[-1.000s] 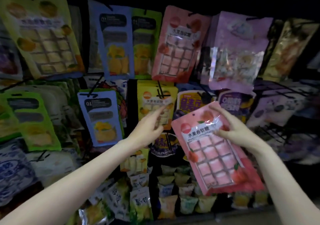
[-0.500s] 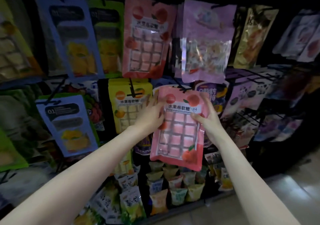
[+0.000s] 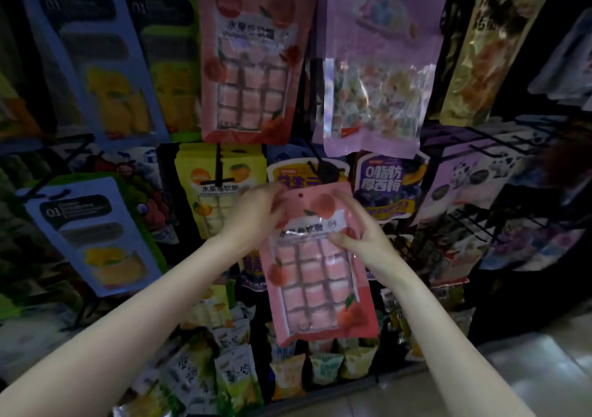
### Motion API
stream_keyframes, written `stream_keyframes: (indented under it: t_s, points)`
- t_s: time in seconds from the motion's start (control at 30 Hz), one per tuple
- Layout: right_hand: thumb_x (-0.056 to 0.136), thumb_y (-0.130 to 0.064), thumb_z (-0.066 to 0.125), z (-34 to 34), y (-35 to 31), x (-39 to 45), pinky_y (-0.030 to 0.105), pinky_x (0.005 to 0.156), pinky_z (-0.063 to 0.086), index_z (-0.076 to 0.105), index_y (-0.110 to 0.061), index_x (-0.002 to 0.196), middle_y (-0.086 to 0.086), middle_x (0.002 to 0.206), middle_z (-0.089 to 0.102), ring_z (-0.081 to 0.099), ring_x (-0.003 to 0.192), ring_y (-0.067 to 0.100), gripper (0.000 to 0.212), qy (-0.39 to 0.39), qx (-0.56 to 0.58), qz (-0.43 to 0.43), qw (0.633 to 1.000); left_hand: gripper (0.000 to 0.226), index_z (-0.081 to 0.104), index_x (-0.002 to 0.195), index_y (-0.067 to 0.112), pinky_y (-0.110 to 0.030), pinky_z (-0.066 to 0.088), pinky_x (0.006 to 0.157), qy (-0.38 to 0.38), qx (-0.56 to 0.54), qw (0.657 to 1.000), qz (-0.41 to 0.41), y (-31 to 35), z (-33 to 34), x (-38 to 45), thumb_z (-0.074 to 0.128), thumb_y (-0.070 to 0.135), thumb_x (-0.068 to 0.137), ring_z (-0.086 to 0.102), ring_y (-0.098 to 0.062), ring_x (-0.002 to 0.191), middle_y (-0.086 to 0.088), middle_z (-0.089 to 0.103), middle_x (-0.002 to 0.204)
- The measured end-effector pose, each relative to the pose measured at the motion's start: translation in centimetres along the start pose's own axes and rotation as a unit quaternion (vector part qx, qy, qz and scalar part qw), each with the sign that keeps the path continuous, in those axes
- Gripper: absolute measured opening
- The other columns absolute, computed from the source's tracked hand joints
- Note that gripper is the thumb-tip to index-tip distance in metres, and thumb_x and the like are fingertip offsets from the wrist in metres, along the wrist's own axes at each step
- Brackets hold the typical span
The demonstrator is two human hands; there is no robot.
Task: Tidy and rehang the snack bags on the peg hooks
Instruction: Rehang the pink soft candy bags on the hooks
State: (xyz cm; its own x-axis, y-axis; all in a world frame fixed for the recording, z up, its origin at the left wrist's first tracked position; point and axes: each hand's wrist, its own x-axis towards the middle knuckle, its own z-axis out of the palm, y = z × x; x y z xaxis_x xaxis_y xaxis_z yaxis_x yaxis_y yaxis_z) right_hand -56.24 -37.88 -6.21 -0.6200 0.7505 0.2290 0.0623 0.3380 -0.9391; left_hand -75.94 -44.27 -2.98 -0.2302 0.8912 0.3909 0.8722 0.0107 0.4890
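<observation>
I hold a pink snack bag (image 3: 315,275) with a window of pink cubes upright in front of the middle row of the rack. My left hand (image 3: 256,214) grips its top left corner. My right hand (image 3: 363,240) holds its right edge, thumb across the front. The bag's hang hole sits just below a black peg hook (image 3: 315,165) that sticks out in front of a yellow-and-purple bag (image 3: 288,173). A matching pink bag (image 3: 250,64) hangs on the row above.
Hanging bags surround the spot: a yellow one (image 3: 217,186) to the left, a purple plum bag (image 3: 387,186) to the right, a lilac candy bag (image 3: 378,73) above. Bare black hooks (image 3: 499,141) jut out at the right. Small packets (image 3: 320,368) fill the bottom shelf.
Both hands have brought the pink bag from lower right up to the centre hook. The bag went from tilted to upright, and my left hand took hold of its top corner.
</observation>
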Motion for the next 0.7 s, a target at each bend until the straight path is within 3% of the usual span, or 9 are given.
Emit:
stream_keyframes:
  t_s: [0.07,0.13,0.23,0.3,0.37,0.47,0.57,0.7]
  points:
    - [0.085,-0.004,0.065,0.7,-0.3,-0.1,0.003,0.098,0.029,0.039,-0.024,0.136,-0.016,0.139,0.040,0.034,0.125,-0.017,0.061,-0.030,-0.044,-0.029,0.998,0.005,0.063,0.093,0.015,-0.012,0.040,0.061,-0.018,-0.080,0.996,-0.022,-1.1,-1.6,-2.1,0.060,0.015,0.089,0.059,-0.008,0.076,0.006,0.064,0.082]
    - [0.087,-0.012,0.063,1.8,-1.2,0.4,0.013,0.107,0.028,0.037,-0.026,0.137,-0.016,0.141,0.039,0.033,0.132,-0.007,0.059,-0.067,-0.082,-0.071,0.992,0.005,0.066,0.082,0.017,-0.008,0.041,0.060,-0.003,-0.137,0.989,-0.052,-2.3,-3.1,-4.0,0.063,0.017,0.087,0.060,-0.001,0.070,0.011,0.066,0.073]
    - [0.088,-0.014,0.059,4.4,-2.5,2.6,0.020,0.111,0.026,0.033,-0.029,0.138,-0.019,0.140,0.037,0.033,0.133,-0.002,0.058,-0.089,-0.120,-0.129,0.980,0.013,0.066,0.076,0.023,-0.012,0.045,0.061,0.077,-0.216,0.967,-0.114,-4.2,-5.0,-4.9,0.063,0.017,0.087,0.062,0.001,0.065,0.013,0.069,0.066]
    - [0.088,-0.007,0.059,6.4,-2.9,4.2,0.019,0.111,0.025,0.033,-0.023,0.140,-0.011,0.142,0.037,0.032,0.135,0.004,0.061,-0.088,-0.115,-0.139,0.980,0.008,0.066,0.081,0.018,-0.014,0.044,0.061,0.129,-0.215,0.957,-0.147,-5.2,-5.7,-4.2,0.062,0.017,0.088,0.063,-0.007,0.074,0.008,0.068,0.073]
    - [0.087,0.000,0.059,7.8,-2.9,5.3,0.010,0.107,0.023,0.033,-0.019,0.141,-0.009,0.143,0.035,0.028,0.133,-0.001,0.063,-0.079,-0.088,-0.113,0.986,0.008,0.067,0.092,0.011,-0.011,0.043,0.061,0.147,-0.197,0.956,-0.162,-6.1,-6.1,-3.0,0.061,0.015,0.089,0.063,-0.011,0.082,-0.001,0.064,0.084]
    - [0.089,0.003,0.056,8.7,-2.6,5.9,-0.003,0.099,0.022,0.032,-0.016,0.143,-0.015,0.140,0.031,0.023,0.126,-0.012,0.063,-0.067,-0.046,-0.053,0.995,0.014,0.066,0.100,0.013,-0.023,0.051,0.075,0.116,-0.189,0.964,-0.149,-7.0,-6.3,-1.3,0.058,0.007,0.090,0.064,-0.011,0.083,0.000,0.061,0.092]
    - [0.088,0.002,0.057,9.0,-2.1,6.4,-0.002,0.099,0.024,0.032,-0.017,0.144,-0.016,0.139,0.032,0.024,0.127,-0.010,0.064,-0.064,-0.036,-0.030,0.997,0.020,0.067,0.106,0.007,-0.030,0.048,0.085,0.097,-0.156,0.976,-0.120,-7.5,-6.2,-0.5,0.058,0.004,0.088,0.059,-0.016,0.095,0.002,0.060,0.097]
    - [0.088,0.002,0.057,9.8,-1.7,6.6,0.001,0.101,0.021,0.032,-0.016,0.144,-0.008,0.147,0.031,0.023,0.131,-0.006,0.063,-0.063,-0.052,-0.031,0.996,0.023,0.067,0.110,0.004,-0.027,0.045,0.078,0.094,-0.179,0.970,-0.135,-9.1,-6.3,-0.6,0.062,0.009,0.088,0.060,-0.020,0.096,-0.005,0.064,0.100]
